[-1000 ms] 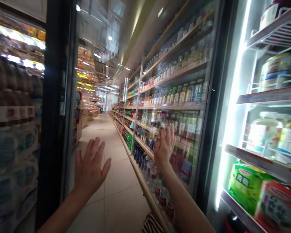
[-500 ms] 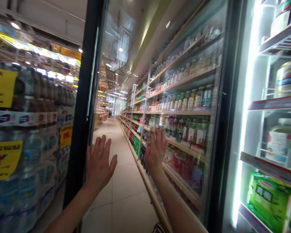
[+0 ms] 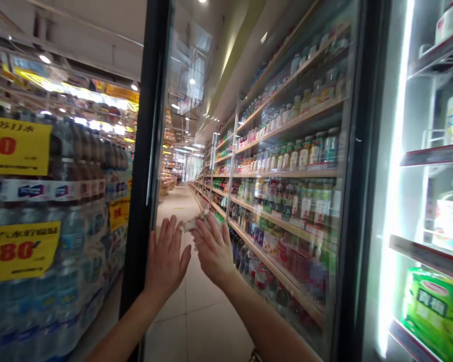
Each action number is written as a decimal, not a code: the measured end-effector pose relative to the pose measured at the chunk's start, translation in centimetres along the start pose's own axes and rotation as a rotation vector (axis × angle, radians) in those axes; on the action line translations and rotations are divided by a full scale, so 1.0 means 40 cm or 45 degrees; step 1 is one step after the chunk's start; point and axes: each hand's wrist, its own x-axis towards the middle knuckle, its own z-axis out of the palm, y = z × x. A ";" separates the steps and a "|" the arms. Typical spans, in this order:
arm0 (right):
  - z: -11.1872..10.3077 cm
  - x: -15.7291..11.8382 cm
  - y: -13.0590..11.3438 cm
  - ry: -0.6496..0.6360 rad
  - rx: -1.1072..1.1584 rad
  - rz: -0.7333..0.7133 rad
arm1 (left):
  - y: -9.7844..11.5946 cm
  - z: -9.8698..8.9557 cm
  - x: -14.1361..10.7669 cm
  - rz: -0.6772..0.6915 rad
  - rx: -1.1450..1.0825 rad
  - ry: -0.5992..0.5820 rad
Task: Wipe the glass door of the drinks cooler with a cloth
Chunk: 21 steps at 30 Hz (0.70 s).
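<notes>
A tall glass cooler door with a black frame stands swung open in front of me. My left hand lies flat against the glass beside the left frame, fingers stretched out and thumb apart. Close to its right, my right hand presses a crumpled whitish cloth to the pane. Most of the cloth is hidden under the palm and fingers. The hand leans to the left, its fingers extended over the cloth.
Lit cooler shelves with jars and a green pack are at the right. Stacked bottle packs with yellow price signs stand at the left. Through or in the glass appear long drink shelves and a tiled floor.
My right hand has slid left across the glass, close to my left hand, and the cloth shows past its fingers. My left hand stays flat near the frame. The view has shifted slightly left.
</notes>
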 end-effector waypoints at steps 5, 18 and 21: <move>0.001 0.040 0.039 0.187 -0.102 0.419 | -0.014 -0.009 -0.020 -0.017 -0.050 -0.014; 0.009 0.086 0.048 0.168 -0.119 0.353 | -0.020 -0.049 0.020 -0.047 -0.250 0.100; 0.027 0.089 0.000 0.066 -0.077 0.205 | -0.012 -0.053 0.040 -0.051 -0.272 0.167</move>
